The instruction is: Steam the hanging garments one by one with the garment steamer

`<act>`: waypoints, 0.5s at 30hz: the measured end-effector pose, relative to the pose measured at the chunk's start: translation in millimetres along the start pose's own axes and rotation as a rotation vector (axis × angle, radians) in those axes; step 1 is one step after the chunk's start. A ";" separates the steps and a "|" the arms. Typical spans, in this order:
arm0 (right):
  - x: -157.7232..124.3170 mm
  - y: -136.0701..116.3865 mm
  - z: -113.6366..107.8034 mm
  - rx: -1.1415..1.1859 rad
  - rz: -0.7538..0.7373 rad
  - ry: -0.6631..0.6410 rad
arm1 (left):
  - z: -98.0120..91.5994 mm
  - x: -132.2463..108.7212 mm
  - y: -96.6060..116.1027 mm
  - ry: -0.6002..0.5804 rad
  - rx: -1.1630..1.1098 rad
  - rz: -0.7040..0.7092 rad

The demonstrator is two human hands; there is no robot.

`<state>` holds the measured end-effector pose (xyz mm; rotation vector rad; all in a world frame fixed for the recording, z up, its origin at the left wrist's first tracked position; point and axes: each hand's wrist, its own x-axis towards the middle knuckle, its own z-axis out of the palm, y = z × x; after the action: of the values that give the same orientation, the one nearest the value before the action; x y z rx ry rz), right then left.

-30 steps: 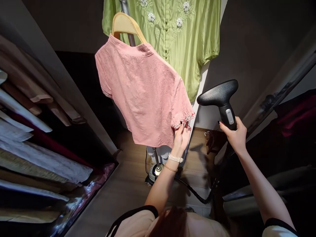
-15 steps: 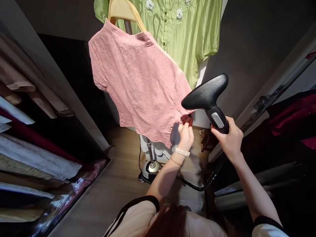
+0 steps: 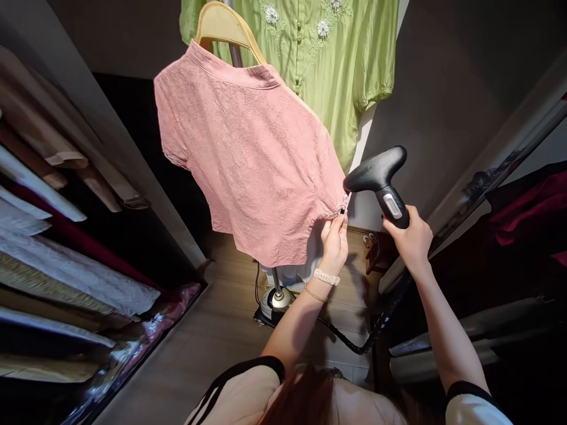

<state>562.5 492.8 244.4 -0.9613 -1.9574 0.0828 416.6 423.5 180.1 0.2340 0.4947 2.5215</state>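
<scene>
A pink short-sleeved blouse (image 3: 252, 159) hangs on a wooden hanger (image 3: 225, 26). My left hand (image 3: 335, 239) pinches the cuff of its right-side sleeve and holds it out. My right hand (image 3: 411, 236) is wrapped round the handle of a black steamer head (image 3: 376, 170). The head's left tip is at the sleeve edge, just above my left fingers; whether it touches the cloth I cannot tell. Behind the blouse hangs a green blouse (image 3: 328, 77) with white flowers.
The steamer base (image 3: 273, 301) with its pole stands on the wooden floor, and a black hose (image 3: 349, 342) curves to the right. Clothes (image 3: 80, 265) hang along the left side. Dark red garments (image 3: 531, 206) hang at the right.
The steamer head has turned and shifted right and slightly down, uncovering more of the sleeve. My left hand still holds the cuff. The view has shifted slightly.
</scene>
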 end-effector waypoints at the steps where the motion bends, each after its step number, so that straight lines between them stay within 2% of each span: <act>1: 1.8 3.3 0.0 0.021 0.043 0.016 | -1.6 0.1 1.4 -0.034 0.013 -0.008; 3: 1.0 8.7 -0.7 0.084 0.144 0.072 | -10.9 -3.1 6.1 -0.134 0.047 -0.078; 5: -6.3 12.9 -1.0 0.178 0.245 0.165 | -31.0 -9.9 13.2 -0.227 0.111 -0.216; 7: -19.7 17.0 0.1 0.286 0.329 0.257 | -61.2 -16.3 24.8 -0.222 0.232 -0.315; 8: -28.4 19.3 1.3 0.323 0.371 0.280 | -78.5 -17.2 34.3 -0.162 0.301 -0.296; 9: -38.0 21.7 2.8 0.354 0.410 0.295 | -95.8 -15.7 47.7 -0.069 0.363 -0.225; 11: -58.7 26.8 6.7 0.427 0.490 0.298 | -125.1 -3.3 89.7 0.153 0.448 0.038; 13: -79.2 31.3 11.7 0.506 0.588 0.275 | -140.2 21.9 151.9 0.344 0.513 0.357; 15: -97.4 34.0 17.3 0.571 0.708 0.239 | -137.8 55.8 225.7 0.415 0.578 0.674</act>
<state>595.6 458.1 151.5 -1.1520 -1.1918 0.8378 223.4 237.5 146.1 0.0899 1.5336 3.0137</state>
